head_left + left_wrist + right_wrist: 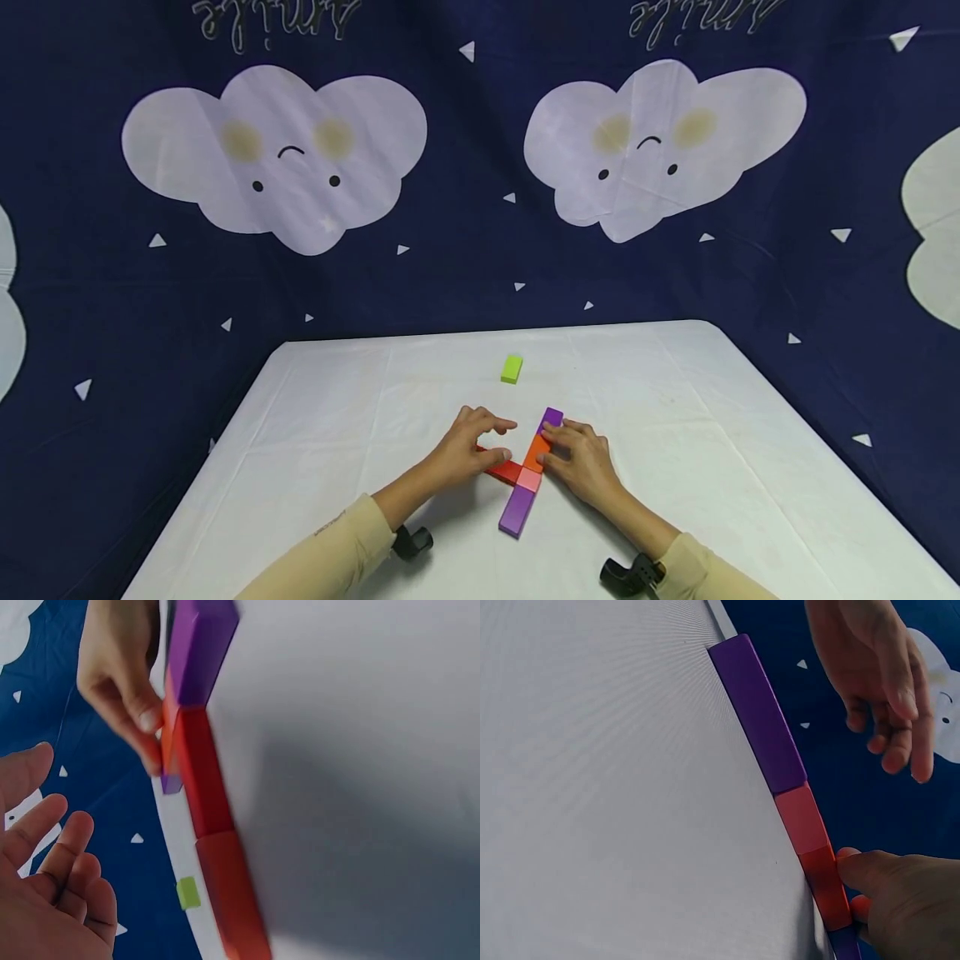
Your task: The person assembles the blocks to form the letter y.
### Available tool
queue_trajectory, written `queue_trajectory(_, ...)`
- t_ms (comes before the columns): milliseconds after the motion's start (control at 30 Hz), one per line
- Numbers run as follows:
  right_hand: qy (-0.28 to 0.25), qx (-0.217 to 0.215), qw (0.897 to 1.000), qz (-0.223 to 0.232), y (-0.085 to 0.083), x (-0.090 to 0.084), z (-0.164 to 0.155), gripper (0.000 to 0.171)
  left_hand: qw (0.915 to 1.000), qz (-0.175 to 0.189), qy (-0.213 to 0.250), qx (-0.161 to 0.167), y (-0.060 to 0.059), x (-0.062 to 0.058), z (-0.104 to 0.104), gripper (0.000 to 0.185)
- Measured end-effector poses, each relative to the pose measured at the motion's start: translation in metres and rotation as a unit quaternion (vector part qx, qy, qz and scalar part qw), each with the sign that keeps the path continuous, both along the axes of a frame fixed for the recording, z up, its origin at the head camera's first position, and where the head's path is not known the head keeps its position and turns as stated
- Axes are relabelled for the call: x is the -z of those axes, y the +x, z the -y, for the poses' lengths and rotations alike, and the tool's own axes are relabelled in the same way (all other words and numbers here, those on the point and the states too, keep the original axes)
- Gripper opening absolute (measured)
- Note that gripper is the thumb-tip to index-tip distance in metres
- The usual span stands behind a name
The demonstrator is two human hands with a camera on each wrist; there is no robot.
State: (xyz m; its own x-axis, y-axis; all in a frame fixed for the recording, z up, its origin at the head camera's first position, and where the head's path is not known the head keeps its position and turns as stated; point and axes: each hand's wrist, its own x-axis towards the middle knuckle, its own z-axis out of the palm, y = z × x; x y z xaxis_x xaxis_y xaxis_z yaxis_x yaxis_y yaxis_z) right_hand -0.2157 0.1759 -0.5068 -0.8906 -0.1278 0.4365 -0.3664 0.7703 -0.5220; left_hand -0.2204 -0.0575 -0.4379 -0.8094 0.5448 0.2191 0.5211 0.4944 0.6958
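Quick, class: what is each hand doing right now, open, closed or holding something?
Left hand: open, fingers relaxed above the red block, gripping nothing.
Right hand: fingers pinch the orange block in the row.

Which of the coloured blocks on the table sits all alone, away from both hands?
The small green block. It lies apart toward the table's far side, while the purple, pink, orange and red blocks are joined together between the hands.

Two hands work on the desk (675, 400). Blocks: two purple (a long one (517, 509) and a small one (552, 417)), one orange (536, 454), one pink (529, 479), one green (512, 368), and apparently two red (201, 776) (232, 892), partly hidden in the head view.
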Motion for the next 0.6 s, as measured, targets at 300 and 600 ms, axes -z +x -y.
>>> queue_trajectory(300, 0.000, 0.002, 1.000, -0.004, 0.001, -0.002, -0.001, 0.041, 0.9991, 0.010, -0.004, -0.041, -0.033, -0.006, -0.012, 0.040)
queue_trajectory(600, 0.001, 0.000, 1.000, -0.004, 0.002, -0.003, -0.001, 0.041, 0.9959, 0.029, 0.001, -0.086, -0.071, -0.004, -0.018, 0.041)
